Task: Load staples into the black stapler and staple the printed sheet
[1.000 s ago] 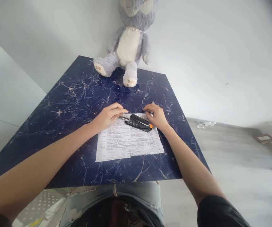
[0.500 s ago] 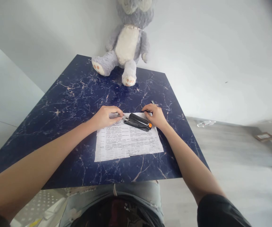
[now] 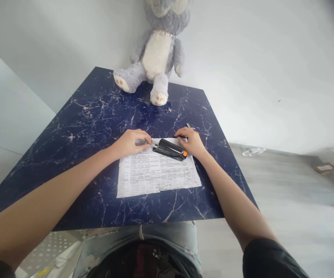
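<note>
Head view: one black stapler (image 3: 172, 150) lies mid-frame on the printed paper (image 3: 158, 173), long axis slanting, orange end aimed lower right! The left hand (image 3: 130, 142), fingers nearly together, pinches one thin metal piece (image 3: 154, 144) at the stapler's upper-left end. The right hand (image 3: 193, 141) curls half-closed by the orange end, one slim dark object (image 3: 188, 126) poking out above; grip unclear. One plush toy (image 3: 157, 54) sits top centre. Table (image 3: 68, 154) runs wide leftward, narrower below the paper to the near edge.

Homelike room, plush toy (image 3: 157, 54) (grey, cream-bellied) on marbled blue table (image 3: 103, 104), plain pale wall (image 3: 256, 69), grey floor (image 3: 271, 185)
</note>
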Demonstrator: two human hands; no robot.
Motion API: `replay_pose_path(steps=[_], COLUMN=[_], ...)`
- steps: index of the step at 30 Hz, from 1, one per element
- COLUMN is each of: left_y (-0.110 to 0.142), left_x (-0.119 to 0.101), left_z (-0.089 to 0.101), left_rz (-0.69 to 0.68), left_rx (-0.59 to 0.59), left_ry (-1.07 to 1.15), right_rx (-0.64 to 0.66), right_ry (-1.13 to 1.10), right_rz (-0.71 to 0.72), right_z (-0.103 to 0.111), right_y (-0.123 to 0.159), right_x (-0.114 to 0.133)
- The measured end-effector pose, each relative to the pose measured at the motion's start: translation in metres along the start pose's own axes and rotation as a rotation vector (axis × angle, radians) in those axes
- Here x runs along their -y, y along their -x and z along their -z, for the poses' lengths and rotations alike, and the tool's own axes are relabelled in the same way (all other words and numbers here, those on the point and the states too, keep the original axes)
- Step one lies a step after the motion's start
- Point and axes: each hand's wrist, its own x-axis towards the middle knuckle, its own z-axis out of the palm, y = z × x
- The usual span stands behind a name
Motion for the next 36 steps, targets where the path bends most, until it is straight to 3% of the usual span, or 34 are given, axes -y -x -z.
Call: replay_pose_path(steps=[5,8,10,14,17,22,28,31,34,36], left_y=[0.003,0.005,0.006,0.005,0.001,-0.008,-0.008,-0.004,-0.002,-0.001], left_x=[0.007,0.016,0.02,0.019,0.01,-0.006,-0.009,-0.02,-0.033,-0.035], left_z=[0.01,0.019,0.022,0.019,0.008,-0.012,-0.014,-0.023,-0.033,-0.032], left_rz=[-0.011,0.012,0.046,0.108,0.119,0.099,0.179,0.318,0.343,0.373], left_rx=[0.051,0.111,0.126,0.069,0.07,0.034,0.042,0.0,0.08,0.139], left_ry=[-0.048,-0.037,-0.013,0.044,0.081,-0.08,-0.201,-0.413,-0.541,-0.537], right_rx=[-0.137,-0.187,-0.091,0.281,0.337,0.268,0.207,0.029,-0.186,-0.232], right_ry=[-0.042,-0.116,-0.183,-0.182,-0.098,-0.133,-0.113,-0.072,0.023,0.08], right_rz=[-0.05,-0.007,0.085,0.23,0.187,0.22,0.193,0.085,-0.054,-0.125], right_z=[0.007,0.017,0.023,0.017,0.002,-0.016,-0.014,0.0,0.024,0.041], right_y=[0.002,0.004,0.005,0.008,0.01,0.011,0.01,0.009,0.007,0.005], right_x=[0.011,0.025,0.037,0.058,0.066,0.068,0.072,0.065,0.046,0.027])
